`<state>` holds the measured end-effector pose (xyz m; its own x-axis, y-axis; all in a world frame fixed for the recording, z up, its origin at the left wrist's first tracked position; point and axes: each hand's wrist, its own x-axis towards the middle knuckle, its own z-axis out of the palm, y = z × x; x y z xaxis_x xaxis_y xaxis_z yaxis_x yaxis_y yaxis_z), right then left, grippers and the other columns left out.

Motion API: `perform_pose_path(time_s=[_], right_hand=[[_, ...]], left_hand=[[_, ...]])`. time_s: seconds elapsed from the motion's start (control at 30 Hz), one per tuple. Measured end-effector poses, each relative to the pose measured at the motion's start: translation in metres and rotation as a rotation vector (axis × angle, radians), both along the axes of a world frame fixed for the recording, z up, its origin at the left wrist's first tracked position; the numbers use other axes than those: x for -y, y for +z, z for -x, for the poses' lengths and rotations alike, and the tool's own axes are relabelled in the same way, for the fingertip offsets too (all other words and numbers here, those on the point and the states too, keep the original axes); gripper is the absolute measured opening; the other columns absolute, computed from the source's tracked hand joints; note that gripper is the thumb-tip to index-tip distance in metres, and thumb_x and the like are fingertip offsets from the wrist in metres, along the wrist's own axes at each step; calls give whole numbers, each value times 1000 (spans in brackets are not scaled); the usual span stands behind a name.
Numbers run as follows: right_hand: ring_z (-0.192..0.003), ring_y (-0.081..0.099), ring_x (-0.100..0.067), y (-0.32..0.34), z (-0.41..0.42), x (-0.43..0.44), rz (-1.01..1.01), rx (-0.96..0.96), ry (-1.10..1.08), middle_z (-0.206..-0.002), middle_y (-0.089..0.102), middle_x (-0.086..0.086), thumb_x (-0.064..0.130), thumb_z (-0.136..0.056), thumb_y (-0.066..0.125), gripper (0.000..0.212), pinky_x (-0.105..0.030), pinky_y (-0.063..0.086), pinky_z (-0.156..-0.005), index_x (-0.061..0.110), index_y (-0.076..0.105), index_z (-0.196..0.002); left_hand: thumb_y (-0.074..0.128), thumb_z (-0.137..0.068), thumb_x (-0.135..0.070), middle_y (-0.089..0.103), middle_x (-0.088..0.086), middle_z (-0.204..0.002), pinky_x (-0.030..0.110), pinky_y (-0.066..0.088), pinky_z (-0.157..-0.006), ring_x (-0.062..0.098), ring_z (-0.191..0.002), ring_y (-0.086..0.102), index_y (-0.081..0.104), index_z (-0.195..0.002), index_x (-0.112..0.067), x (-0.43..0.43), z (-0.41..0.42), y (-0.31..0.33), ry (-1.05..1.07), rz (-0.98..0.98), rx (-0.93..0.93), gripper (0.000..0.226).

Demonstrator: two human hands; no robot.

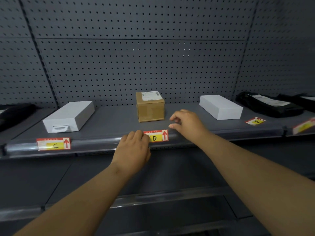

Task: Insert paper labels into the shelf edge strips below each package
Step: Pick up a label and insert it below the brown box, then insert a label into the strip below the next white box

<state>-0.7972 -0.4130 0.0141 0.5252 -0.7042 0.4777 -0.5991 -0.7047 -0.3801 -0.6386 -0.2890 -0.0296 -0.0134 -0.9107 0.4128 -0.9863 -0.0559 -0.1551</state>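
Note:
A red and yellow paper label marked D [157, 135] sits in the clear edge strip [95, 143] below the brown cardboard box [150, 107]. My left hand [133, 149] covers the label's left end, fingers pressed on it. My right hand [186, 124] hovers just right of the label over the shelf's front edge, fingers curled and apart, holding nothing. A label marked C [53, 143] is in the strip below the left white box [69, 116]. A label marked E [255, 121] lies loose on the shelf in front of the right white box [220, 107].
Black bagged parcels lie at the far right [269, 104] and far left [15, 114] of the shelf. Another red and yellow label [304, 127] leans at the right edge. A grey pegboard wall [136, 48] backs the shelf; a lower shelf [153, 198] runs beneath my arms.

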Motion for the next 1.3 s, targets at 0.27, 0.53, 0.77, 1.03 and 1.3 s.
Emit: perform_pose_path(time_s=[0.27, 0.53, 0.77, 1.03, 1.3], right_hand=[[-84, 48, -11, 14, 91, 42, -5, 95, -115, -99, 59, -4, 21, -81, 69, 26, -23, 39, -78, 11, 64, -104], [-87, 53, -19, 25, 224, 111, -92, 47, -249, -105, 61, -11, 21, -79, 71, 32, -26, 42, -75, 9, 62, -108], [-111, 54, -25, 24, 290, 169, -260, -282, -246, -122, 59, -11, 29, -80, 71, 48, -32, 42, -92, 9, 55, -120], [-116, 53, -23, 23, 285, 202, -360, -493, -46, -130, 56, -8, 30, -79, 71, 54, -29, 40, -95, 12, 54, -126], [-86, 50, -13, 28, 269, 215, -388, -683, 15, -109, 60, -1, 40, -79, 68, 51, -25, 39, -73, 17, 54, -122]], left_hand=[[42, -91, -32, 52, 8, -111, 37, 36, -88, 28, -101, 48, 51, -112, -13, 47, 86, 18, -124, 64, 2, 30], [42, -91, -33, 52, 9, -114, 37, 36, -90, 28, -104, 48, 49, -116, -13, 118, 199, 21, -143, 70, -16, 33], [44, -90, -33, 54, 9, -116, 38, 37, -90, 29, -105, 50, 49, -119, -12, 153, 262, 13, -50, 33, -36, 36], [45, -91, -33, 53, 9, -117, 38, 38, -92, 28, -105, 50, 49, -120, -12, 157, 281, 12, 70, 19, -67, 36], [43, -92, -34, 53, 8, -119, 38, 38, -93, 28, -107, 50, 49, -120, -14, 152, 285, 15, 95, 7, -50, 36]])
